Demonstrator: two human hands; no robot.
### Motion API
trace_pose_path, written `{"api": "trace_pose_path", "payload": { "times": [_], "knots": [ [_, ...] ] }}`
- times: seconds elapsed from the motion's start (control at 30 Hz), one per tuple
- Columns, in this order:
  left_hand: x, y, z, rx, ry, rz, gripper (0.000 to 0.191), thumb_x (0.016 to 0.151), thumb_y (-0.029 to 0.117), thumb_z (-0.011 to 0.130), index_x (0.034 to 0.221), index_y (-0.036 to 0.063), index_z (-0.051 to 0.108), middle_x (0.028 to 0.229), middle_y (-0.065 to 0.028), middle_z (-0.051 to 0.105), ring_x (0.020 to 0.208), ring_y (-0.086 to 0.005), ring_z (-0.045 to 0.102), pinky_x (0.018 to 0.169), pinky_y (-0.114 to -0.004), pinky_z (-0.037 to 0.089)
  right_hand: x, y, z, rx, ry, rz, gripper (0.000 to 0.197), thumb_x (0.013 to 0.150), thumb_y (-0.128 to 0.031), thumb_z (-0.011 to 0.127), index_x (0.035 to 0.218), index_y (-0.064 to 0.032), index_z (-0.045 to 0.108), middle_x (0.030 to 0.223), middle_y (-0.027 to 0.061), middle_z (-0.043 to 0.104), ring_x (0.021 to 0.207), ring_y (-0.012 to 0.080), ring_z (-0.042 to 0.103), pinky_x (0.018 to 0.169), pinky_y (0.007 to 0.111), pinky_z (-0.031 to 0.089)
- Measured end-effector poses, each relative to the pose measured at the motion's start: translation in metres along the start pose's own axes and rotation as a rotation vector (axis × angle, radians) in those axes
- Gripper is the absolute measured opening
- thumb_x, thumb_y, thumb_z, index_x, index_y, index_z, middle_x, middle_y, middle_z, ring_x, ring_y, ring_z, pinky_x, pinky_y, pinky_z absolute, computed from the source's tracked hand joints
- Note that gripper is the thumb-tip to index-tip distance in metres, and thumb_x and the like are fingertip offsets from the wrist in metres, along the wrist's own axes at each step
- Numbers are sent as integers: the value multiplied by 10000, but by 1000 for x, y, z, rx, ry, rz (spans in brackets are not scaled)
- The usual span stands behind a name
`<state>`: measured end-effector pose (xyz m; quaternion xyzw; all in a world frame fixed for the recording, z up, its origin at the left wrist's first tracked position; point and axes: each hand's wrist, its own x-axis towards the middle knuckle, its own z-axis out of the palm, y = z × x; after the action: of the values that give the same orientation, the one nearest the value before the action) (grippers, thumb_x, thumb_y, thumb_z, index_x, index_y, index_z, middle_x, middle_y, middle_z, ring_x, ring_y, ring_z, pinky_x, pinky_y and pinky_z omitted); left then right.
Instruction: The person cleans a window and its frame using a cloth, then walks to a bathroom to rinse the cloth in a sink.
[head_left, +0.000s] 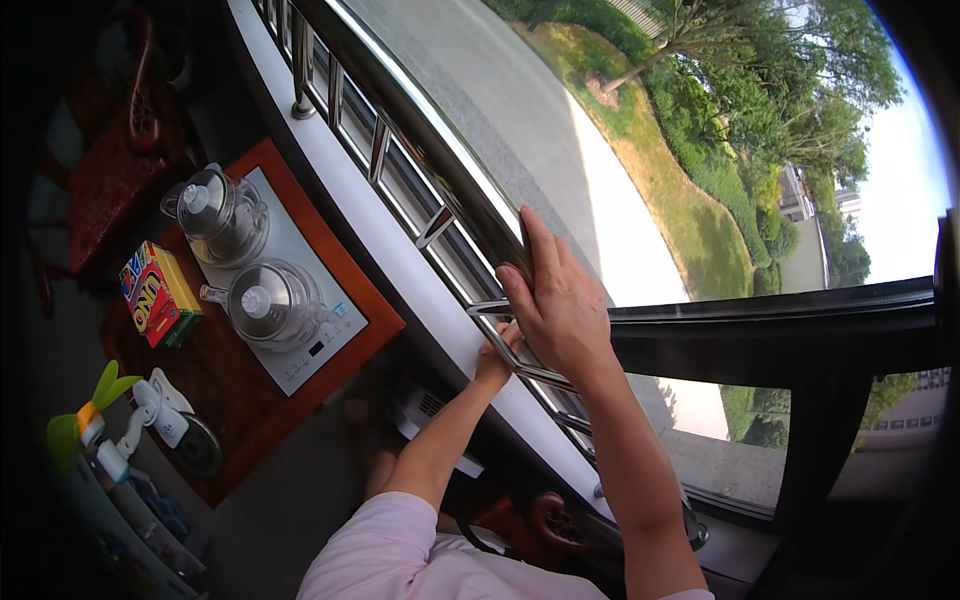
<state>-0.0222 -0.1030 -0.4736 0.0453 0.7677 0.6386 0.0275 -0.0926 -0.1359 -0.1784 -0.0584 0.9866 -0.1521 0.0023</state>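
Note:
My right hand (564, 309) lies over the thick polished metal top rail (442, 161) of a window guardrail, its thumb on the near side and its fingers across the top. Lower down, my left hand (498, 358) reaches in among the thin chrome bars (433, 227) just above the white window sill (375, 247). A bar and my right hand hide part of its fingers, so its grip is unclear. Both forearms are bare below pale pink sleeves.
Left of the sill, a reddish wooden table (281, 439) carries two glass kettles (277, 304) on a hot plate (330, 352), an UNO box (154, 296) and a white jointed device (161, 416). Carved wooden chairs (124, 187) stand near. Beyond the window lie pavement (517, 112) and grass (660, 180).

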Motion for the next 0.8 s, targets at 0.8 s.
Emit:
{"api": "trace_pose_path", "payload": {
  "times": [0.8],
  "knots": [
    [-43,-18,-55,-66,57,-311,241,764,59,568,996,20,515,847,-126,517,814,-266,535,702,-346,447,0,-9,-8,18,-60,57,504,862,-315,453,1295,-104,304,1025,177,529,913,351,533,747,416,421]
  ]
}}
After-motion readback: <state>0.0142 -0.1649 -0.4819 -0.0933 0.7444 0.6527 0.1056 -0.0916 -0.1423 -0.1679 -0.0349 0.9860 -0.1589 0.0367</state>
